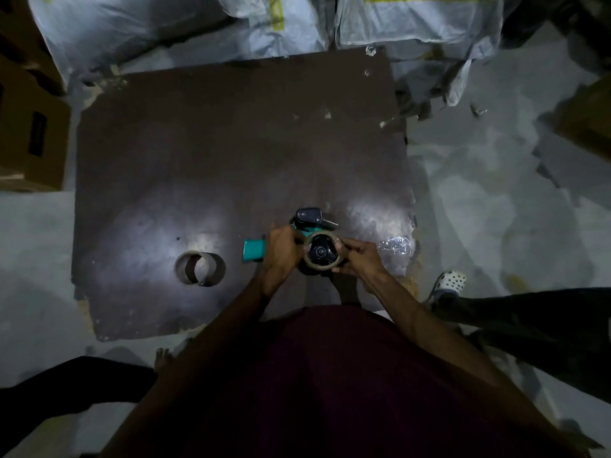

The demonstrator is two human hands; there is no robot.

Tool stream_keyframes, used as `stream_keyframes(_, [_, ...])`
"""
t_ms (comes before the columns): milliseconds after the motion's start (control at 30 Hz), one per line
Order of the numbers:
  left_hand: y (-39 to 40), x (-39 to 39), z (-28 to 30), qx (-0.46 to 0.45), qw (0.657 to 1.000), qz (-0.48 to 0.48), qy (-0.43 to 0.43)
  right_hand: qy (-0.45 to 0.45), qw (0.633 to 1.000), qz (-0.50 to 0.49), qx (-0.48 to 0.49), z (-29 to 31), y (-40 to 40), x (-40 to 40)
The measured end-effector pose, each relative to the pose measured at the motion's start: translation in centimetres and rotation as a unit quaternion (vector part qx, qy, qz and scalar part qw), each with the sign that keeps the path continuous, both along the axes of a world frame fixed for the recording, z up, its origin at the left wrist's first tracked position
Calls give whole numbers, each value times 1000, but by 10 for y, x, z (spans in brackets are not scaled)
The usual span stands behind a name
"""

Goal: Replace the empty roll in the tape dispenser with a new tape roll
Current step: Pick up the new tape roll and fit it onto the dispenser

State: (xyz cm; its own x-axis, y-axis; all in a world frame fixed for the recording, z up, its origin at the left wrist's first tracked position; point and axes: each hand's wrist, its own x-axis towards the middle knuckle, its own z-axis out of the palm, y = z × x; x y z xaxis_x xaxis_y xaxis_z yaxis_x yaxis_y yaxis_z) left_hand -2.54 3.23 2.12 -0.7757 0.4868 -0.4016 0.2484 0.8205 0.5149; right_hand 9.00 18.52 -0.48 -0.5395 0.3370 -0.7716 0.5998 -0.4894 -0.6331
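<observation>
Dispenser, teal handle and black body, lies on its side near the board's front edge. Tape roll seated around its black hub (thin tan ring, face up). Empty core, brown cardboard, lies well apart to the left.

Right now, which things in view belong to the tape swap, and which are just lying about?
Job: tape dispenser, tape roll on its hub, cardboard core on the board.
Lying about: crumpled plastic, sacks, cardboard box.
</observation>
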Motion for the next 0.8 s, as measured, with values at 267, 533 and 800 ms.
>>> stream_keyframes(267, [6, -8, -3, -48, 998, -40, -8, -15, 1000, -2, 9, -4, 0, -2])
stream_keyframes(533, [18, -7, -8, -84, 995, -51, -5, -26, 999, -25, 17, -9, -6, -6])
stream_keyframes(800, [18, -8, -25, -97, 994, -47, 7, -49, 998, -28, -6, -10, -2, -10])
